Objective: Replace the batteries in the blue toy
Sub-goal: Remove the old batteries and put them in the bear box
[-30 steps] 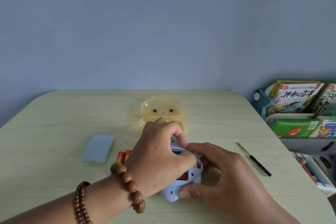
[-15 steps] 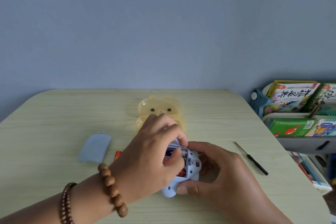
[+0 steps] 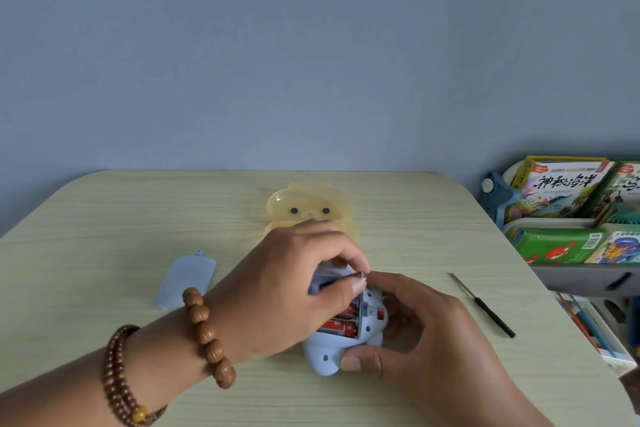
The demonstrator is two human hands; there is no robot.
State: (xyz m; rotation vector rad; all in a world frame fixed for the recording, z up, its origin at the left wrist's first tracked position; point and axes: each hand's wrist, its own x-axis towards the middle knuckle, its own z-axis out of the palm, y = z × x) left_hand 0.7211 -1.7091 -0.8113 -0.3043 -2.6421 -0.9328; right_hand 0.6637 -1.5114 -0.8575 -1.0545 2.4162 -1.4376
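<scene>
Cover plate (image 3: 183, 282): pale blue, flat on the table (image 3: 104, 225), well left of the blue toy (image 3: 329, 355) and off its compartment.
Left hand (image 3: 287, 291): beaded bracelets (image 3: 207, 333) at the wrist. Thumb and forefinger are curled together, pinching a loose battery (image 3: 360, 277) over the upper slot. Only its metal end shows.
Bear-shaped case (image 3: 308, 208): translucent yellow, just behind the hands.
Blue toy: lies between both hands near the front of the table, compartment open, with two red batteries (image 3: 341, 324) seated.
Handling: judged light, rigid and smooth. The rounded shell may slide or rock, so it is best gripped by its flanks, clear of the contacts.
Right hand (image 3: 426, 333): thumb on the near edge, fingers curled round the far side, clamping the toy.
Screwdriver (image 3: 485, 308): thin, lying apart, right of that hand.
Book rack (image 3: 568, 211): beside the table, far right.
</scene>
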